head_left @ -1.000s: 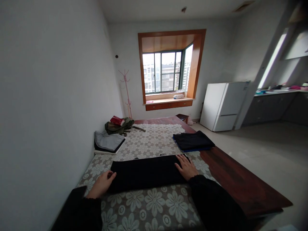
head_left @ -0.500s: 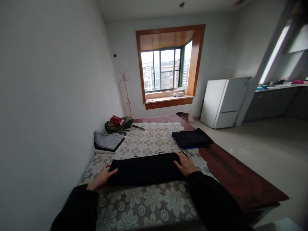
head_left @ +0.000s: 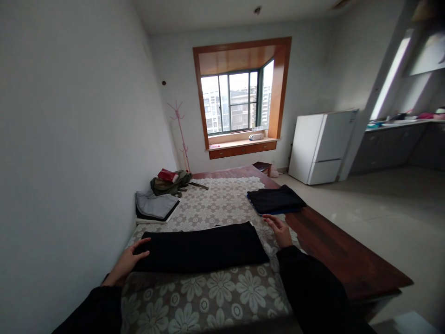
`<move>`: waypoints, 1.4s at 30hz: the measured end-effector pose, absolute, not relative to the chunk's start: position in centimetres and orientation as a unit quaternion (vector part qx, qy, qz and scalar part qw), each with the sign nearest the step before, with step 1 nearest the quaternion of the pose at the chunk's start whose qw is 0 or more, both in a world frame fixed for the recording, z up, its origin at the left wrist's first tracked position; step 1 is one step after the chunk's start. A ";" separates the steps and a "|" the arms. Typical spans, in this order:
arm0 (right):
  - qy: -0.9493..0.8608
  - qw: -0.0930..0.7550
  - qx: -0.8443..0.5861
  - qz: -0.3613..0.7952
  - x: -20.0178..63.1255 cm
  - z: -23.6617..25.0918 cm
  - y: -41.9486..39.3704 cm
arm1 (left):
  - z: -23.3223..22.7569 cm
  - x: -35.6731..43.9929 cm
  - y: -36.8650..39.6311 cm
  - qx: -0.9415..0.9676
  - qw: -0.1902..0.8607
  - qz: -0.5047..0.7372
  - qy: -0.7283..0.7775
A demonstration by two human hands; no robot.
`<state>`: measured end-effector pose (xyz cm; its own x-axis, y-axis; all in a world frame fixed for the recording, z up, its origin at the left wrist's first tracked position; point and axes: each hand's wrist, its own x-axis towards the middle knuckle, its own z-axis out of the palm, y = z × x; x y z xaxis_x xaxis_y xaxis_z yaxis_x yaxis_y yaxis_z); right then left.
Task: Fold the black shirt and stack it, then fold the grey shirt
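Head view cuts off both arms at the lower edge, so only dark sleeves and the hands show. What the black folded cloth (head_left: 201, 247) is cannot be made out; it reads as one flat dark band, its folds lost in shadow. It lies across the near part of the bench (head_left: 344, 260), on the flowered lace cover (head_left: 215, 297).

The left hand (head_left: 129, 260) rests at the cloth's left end, fingers spread and loosely curved, fingertips touching its edge; it is not clenched and grips nothing. The right hand (head_left: 279, 228) lies open and released just beside the cloth's right end, clear of it, on the lace cover, fingers stretched forward.

Beyond the right hand sits a second dark folded pile (head_left: 276, 199) with a blue edge. Against the wall lie a grey folded garment (head_left: 155, 206) and a green heap (head_left: 172, 182) with something red on top, too small to identify.
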<state>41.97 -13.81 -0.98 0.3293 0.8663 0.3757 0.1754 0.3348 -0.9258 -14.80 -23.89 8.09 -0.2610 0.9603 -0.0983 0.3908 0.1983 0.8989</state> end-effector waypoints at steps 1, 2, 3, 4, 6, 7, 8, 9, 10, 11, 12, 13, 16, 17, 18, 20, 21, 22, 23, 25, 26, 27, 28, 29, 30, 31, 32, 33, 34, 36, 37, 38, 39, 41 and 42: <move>-0.508 0.635 -0.508 0.285 41.9 -1.1 -13.8 | 8.7 -15.4 -24.2 0.486 0.365 0.397 0.688; -0.505 0.632 -0.505 0.302 41.8 -1.2 -13.7 | 9.3 -15.7 -24.4 0.481 0.374 0.397 0.687; -0.502 0.631 -0.498 0.319 41.7 -1.3 -13.7 | 10.1 -15.9 -24.6 0.477 0.382 0.397 0.685; -0.499 0.631 -0.488 0.339 41.6 -1.3 -13.8 | 10.9 -15.8 -24.7 0.474 0.390 0.397 0.682; -0.499 0.632 -0.455 0.380 41.3 -1.0 -14.1 | 12.8 -15.0 -24.5 0.471 0.407 0.399 0.673; -0.502 0.630 -0.438 0.400 41.1 -0.7 -14.3 | 13.8 -14.2 -24.4 0.473 0.413 0.401 0.667; -0.508 0.622 -0.422 0.421 40.9 -0.4 -14.6 | 14.9 -13.3 -24.2 0.477 0.418 0.399 0.662; -0.519 0.606 -0.408 0.444 40.6 0.0 -14.9 | 16.1 -12.1 -24.0 0.485 0.419 0.396 0.657; -0.534 0.583 -0.397 0.467 40.3 0.5 -15.3 | 17.4 -10.8 -23.8 0.498 0.418 0.389 0.652; -0.550 0.554 -0.390 0.487 39.9 1.0 -15.7 | 18.7 -9.4 -23.7 0.516 0.418 0.378 0.645; -0.567 0.524 -0.387 0.504 39.6 1.5 -16.1 | 20.0 -7.8 -23.6 0.534 0.415 0.370 0.637; -0.582 0.493 -0.386 0.518 39.3 1.9 -16.5 | 21.2 -6.3 -23.4 0.556 0.424 0.361 0.617; -0.601 0.424 -0.381 0.561 38.5 2.9 -17.4 | 23.4 -1.8 -22.9 0.606 0.513 0.354 0.495; -0.595 0.410 -0.369 0.585 38.3 2.9 -17.5 | 23.5 -0.6 -22.6 0.615 0.543 0.363 0.441; -0.583 0.402 -0.352 0.612 38.2 2.8 -17.5 | 23.2 0.3 -22.2 0.620 0.564 0.375 0.395; -0.552 0.395 -0.324 0.658 38.0 2.1 -17.4 | 21.4 1.6 -21.3 0.621 0.568 0.408 0.354; -0.538 0.393 -0.318 0.674 38.0 1.7 -17.2 | 20.1 1.9 -20.8 0.617 0.556 0.422 0.364; -0.528 0.390 -0.318 0.684 37.9 1.1 -17.1 | 18.5 2.0 -20.2 0.611 0.542 0.429 0.386; -0.522 0.390 -0.321 0.687 37.9 0.7 -17.0 | 16.9 2.1 -19.8 0.607 0.524 0.430 0.414; -0.523 0.394 -0.325 0.682 37.8 -0.1 -16.9 | 13.6 2.1 -19.1 0.615 0.489 0.411 0.462; -0.531 0.397 -0.322 0.676 37.8 -0.4 -16.9 | 12.1 2.2 -19.0 0.629 0.465 0.398 0.478; -0.545 0.397 -0.319 0.666 37.7 -0.6 -16.9 | 10.9 2.4 -19.0 0.651 0.436 0.383 0.489; -0.561 0.393 -0.316 0.656 37.7 -0.6 -16.8 | 9.8 2.6 -19.2 0.678 0.403 0.366 0.494; -0.577 0.387 -0.316 0.646 37.6 -0.6 -16.8 | 8.9 2.9 -19.4 0.708 0.369 0.348 0.492; -0.591 0.383 -0.320 0.634 37.6 -0.5 -16.6 | 8.2 3.3 -19.6 0.739 0.337 0.327 0.484; -0.599 0.383 -0.327 0.622 37.5 -0.3 -16.5 | 7.6 3.7 -19.8 0.767 0.308 0.305 0.473; -0.603 0.389 -0.337 0.609 37.4 -0.1 -16.2 | 7.1 4.2 -20.0 0.793 0.283 0.281 0.461; -0.603 0.398 -0.347 0.598 37.3 0.1 -16.0 | 6.7 4.6 -20.0 0.815 0.261 0.259 0.447; -0.602 0.408 -0.354 0.588 37.2 0.3 -15.7 | 6.3 5.1 -20.0 0.833 0.239 0.241 0.437; -0.605 0.414 -0.363 0.575 37.0 0.7 -15.2 | 5.6 6.0 -19.6 0.855 0.199 0.210 0.430; -0.609 0.413 -0.366 0.569 36.9 0.7 -15.0 | 5.2 6.4 -19.3 0.858 0.184 0.200 0.437; -0.615 0.412 -0.367 0.563 36.8 0.7 -14.8 | 4.7 6.7 -19.0 0.856 0.171 0.194 0.448; -0.623 0.412 -0.369 0.554 36.7 0.7 -14.7 | 4.2 7.0 -18.8 0.851 0.158 0.193 0.462; -0.638 0.413 -0.376 0.529 36.7 0.4 -14.6 | 3.1 7.3 -18.3 0.844 0.132 0.200 0.480; -0.644 0.415 -0.382 0.517 36.7 0.3 -14.6 | 2.6 7.4 -18.2 0.844 0.118 0.204 0.482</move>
<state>36.70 -14.60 0.29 -0.3639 0.9210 0.1388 0.0625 0.1728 -0.9830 7.40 -18.21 2.63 0.4524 0.8614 0.2309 0.7652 -0.5079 0.3956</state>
